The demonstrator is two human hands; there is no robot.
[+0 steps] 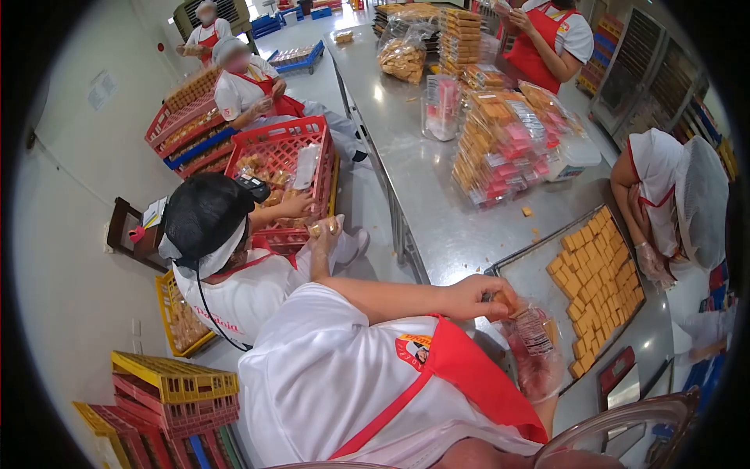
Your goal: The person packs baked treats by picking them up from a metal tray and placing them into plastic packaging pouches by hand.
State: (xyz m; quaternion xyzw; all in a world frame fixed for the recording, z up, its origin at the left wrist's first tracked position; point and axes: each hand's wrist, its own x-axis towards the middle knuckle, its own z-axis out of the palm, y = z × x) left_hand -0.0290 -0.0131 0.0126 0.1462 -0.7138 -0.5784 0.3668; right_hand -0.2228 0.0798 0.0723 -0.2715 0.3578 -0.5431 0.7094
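My left hand (486,297) is bare, its fingers closed around the end of a clear printed bag (534,330). Something brown shows at those fingertips, too small to name surely. Below it, my right hand (539,377) is covered in clear plastic and curls around the same bag, whose label has dark print. Both hands are in front of my red apron, by the near edge of a metal tray (519,275). Rows of small golden rectangular biscuits (598,281) lie on that tray.
Stacked packs of biscuits (500,148) stand on the steel table (414,187), near a clear tub (574,160). A co-worker (211,227) on my left reaches over a red crate (285,152). Another person (664,195) leans near the tray's right side. Stacked crates (176,391) stand lower left.
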